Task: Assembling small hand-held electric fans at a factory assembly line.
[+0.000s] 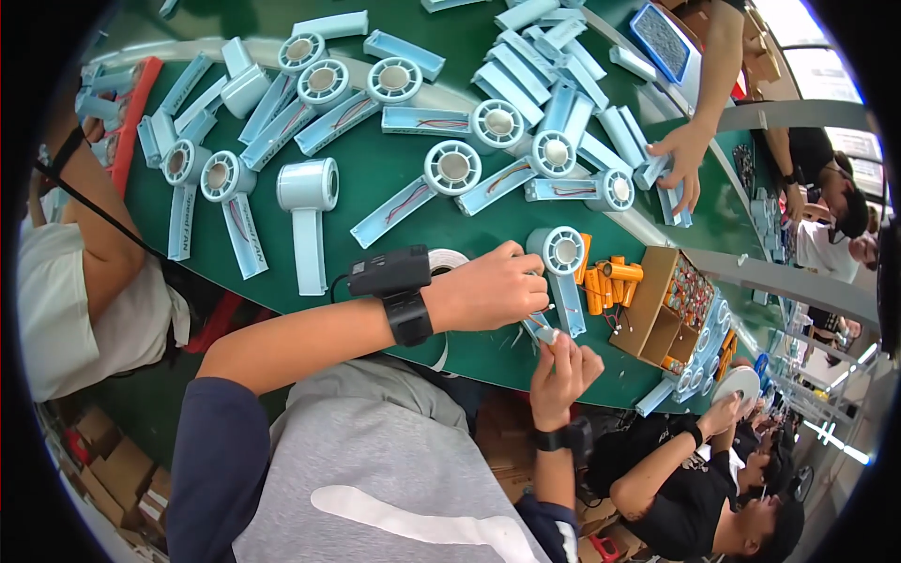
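Dressed in a grey shirt (404,460) with navy sleeves, banded in black at both wrists and bent over a green counter (375,169); pinching between the fingertips of the right hand (566,371) the near end of a light-blue handle piece (542,330), with reddish wires beside it; curling the left hand (493,286) over the other end, too covered to tell whether gripping; showing, partly behind that hand, a white roll (450,255); just past the fingers, a round-headed fan (564,250), with orange cylinders (594,289) near it and a divided cardboard box (648,310) of small parts to the right; strewn farther across with light-blue fans (453,167); reached at right by a co-worker's hand (683,155), with fingers spread over another light-blue piece (674,205); heaped farther back with loose handles (514,89), near a blue-rimmed tray (651,54) of grey bits.
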A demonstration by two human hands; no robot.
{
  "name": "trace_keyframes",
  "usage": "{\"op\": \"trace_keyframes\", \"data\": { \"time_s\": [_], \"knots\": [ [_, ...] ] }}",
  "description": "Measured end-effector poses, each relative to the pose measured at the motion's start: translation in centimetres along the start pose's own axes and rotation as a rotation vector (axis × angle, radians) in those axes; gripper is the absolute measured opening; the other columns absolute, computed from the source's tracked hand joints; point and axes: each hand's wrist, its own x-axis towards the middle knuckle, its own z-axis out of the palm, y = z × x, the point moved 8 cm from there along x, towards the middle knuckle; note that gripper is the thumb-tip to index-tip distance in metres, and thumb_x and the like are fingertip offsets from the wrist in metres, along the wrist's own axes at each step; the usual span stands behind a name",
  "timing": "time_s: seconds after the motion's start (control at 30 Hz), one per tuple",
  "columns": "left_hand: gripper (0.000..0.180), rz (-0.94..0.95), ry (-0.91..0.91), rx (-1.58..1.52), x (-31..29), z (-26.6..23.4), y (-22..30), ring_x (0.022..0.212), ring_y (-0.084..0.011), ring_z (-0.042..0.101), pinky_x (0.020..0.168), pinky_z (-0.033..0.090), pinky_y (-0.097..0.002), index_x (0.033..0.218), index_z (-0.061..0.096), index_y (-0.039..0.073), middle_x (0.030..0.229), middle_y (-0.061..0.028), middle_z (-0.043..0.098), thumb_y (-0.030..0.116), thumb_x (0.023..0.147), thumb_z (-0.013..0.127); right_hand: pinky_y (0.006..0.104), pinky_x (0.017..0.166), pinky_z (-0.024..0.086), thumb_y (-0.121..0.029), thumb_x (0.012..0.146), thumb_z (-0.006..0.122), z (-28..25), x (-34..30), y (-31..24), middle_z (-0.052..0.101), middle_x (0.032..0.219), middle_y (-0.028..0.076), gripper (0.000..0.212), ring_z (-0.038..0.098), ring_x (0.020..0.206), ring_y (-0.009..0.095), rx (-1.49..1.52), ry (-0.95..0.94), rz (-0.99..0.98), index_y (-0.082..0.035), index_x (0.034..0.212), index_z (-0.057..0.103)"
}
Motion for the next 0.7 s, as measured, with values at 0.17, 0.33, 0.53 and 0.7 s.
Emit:
{"op": "trace_keyframes", "data": {
  "time_s": [0.17,0.33,0.53,0.7],
  "knots": [
    [0.015,-0.052,0.286,-0.199,-1.1,-1.3,-0.6,0.098,-0.0219,0.060,0.086,0.046,-0.0401,0.097,0.065,0.008,0.091,-0.0018,0.064,0.016,0.085,0.070,0.0380,0.079,0.039,-0.017,0.088,0.073,0.6,4.4,-1.1,0.062,0.086,0.005,0.030,0.056,0.087,0.025,-0.119,-0.304,-0.187,-0.011,0.118,0.067],
    [0.017,-0.307,0.402,-0.337,-1.8,-1.0,-3.1,0.090,-0.0248,0.061,0.082,0.046,-0.0415,0.102,0.062,0.007,0.091,-0.0054,0.064,0.015,0.087,0.065,0.0345,0.069,0.039,-0.022,0.088,0.073,2.6,4.6,-1.7,0.056,0.068,0.002,0.036,0.058,0.072,0.020,-0.171,-0.514,-0.302,-0.013,0.122,0.066],
    [0.016,-0.245,0.416,-0.197,-2.3,-0.6,-2.7,0.091,-0.0246,0.062,0.082,0.045,-0.0405,0.102,0.063,0.008,0.093,-0.0057,0.064,0.017,0.089,0.064,0.0368,0.054,0.042,-0.026,0.091,0.070,4.3,5.6,-1.3,0.054,0.057,0.007,0.036,0.057,0.053,0.025,-0.087,-0.790,-0.272,-0.013,0.124,0.063],
    [0.014,-0.300,0.274,-0.124,-1.9,-0.5,-2.1,0.094,-0.0231,0.062,0.081,0.043,-0.0380,0.096,0.066,0.010,0.094,-0.0044,0.066,0.021,0.088,0.065,0.0381,0.048,0.043,-0.026,0.093,0.069,3.4,6.3,0.0,0.055,0.055,0.010,0.032,0.057,0.048,0.027,0.102,-0.916,-0.262,-0.011,0.120,0.062]
  ]
}}
